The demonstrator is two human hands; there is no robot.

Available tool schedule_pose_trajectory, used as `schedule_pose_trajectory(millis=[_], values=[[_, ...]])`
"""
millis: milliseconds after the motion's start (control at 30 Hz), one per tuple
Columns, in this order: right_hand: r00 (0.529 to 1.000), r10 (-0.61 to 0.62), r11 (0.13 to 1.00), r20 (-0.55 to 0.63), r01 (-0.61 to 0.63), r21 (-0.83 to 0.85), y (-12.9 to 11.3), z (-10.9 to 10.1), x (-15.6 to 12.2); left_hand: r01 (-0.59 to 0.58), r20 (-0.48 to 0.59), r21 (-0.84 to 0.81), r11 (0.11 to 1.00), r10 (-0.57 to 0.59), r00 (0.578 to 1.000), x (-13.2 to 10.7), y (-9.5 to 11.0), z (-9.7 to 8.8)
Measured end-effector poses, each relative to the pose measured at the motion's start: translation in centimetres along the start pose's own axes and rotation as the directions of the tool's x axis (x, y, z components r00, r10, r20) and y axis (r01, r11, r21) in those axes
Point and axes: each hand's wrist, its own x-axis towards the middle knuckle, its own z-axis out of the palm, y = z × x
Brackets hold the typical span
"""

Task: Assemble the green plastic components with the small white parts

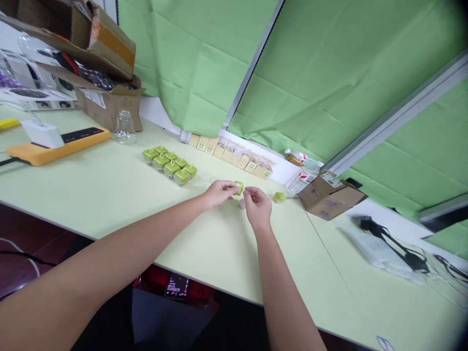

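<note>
A small green lid-like piece (239, 187) is held above the table between the fingers of my left hand (218, 194). My right hand (258, 207) is closed in a pinch at the right side of this piece; what sits between its fingertips is too small to make out. Just below the hands is a small pale object (242, 204), partly hidden. To the left, several small clear cups with green tops and little yellowish loops (171, 168) stand in rows. One more green-topped piece (280, 196) lies to the right of my right hand.
Small cardboard boxes (229, 152) line the back edge. An orange power strip (58, 145), clear jar (125, 127) and open cartons (109, 105) stand left. On the right are plastic bottles (300, 180), a cardboard box (329, 195) and black cables (395, 243). A phone (177, 285) lies below the table edge.
</note>
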Motion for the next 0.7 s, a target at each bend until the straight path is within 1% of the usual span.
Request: schedule_pose_trajectory(millis=[100, 133, 233, 300, 367, 500, 600, 700], values=[[1.000, 0.024, 0.999, 0.002, -0.024, 0.027, 0.1, 0.0, 0.0, 0.035, -0.027, -0.091, 0.995, -0.038, 0.999, -0.1, 0.5, 0.0], [1.000, 0.024, 0.999, 0.009, -0.024, 0.033, 0.1, 0.0, 0.0, 0.048, -0.032, -0.095, 0.994, -0.052, 0.998, -0.1, 0.6, 0.0], [0.999, 0.017, 0.999, 0.035, -0.019, 0.050, 0.0, 0.0, 0.1, 0.056, -0.029, 0.003, 0.998, -0.056, 0.998, -0.2, 0.9, -0.1], [0.999, 0.024, 0.998, 0.040, -0.027, 0.063, -0.2, -0.2, 0.2, 0.039, -0.020, 0.077, 0.996, -0.037, 0.999, -0.2, 0.9, -0.2], [0.999, 0.033, 0.997, 0.043, -0.036, 0.074, -0.3, -0.4, 0.2, 0.010, -0.001, 0.117, 0.993, -0.010, 1.000, -0.2, 0.7, -0.3], [0.995, 0.061, 0.994, 0.082, -0.068, 0.086, -0.5, -0.7, 0.3, -0.028, 0.016, 0.166, 0.986, 0.026, 1.000, -0.1, 0.2, -0.6], [0.988, 0.100, 0.990, 0.121, -0.111, 0.090, -0.5, -0.9, 0.3, -0.032, 0.012, 0.180, 0.983, 0.031, 0.999, 0.0, -0.1, -0.8], [0.981, 0.117, 0.988, 0.156, -0.131, 0.085, -0.4, -1.0, 0.3, -0.035, 0.041, 0.185, 0.982, 0.028, 0.999, 0.0, -0.4, -1.0]])
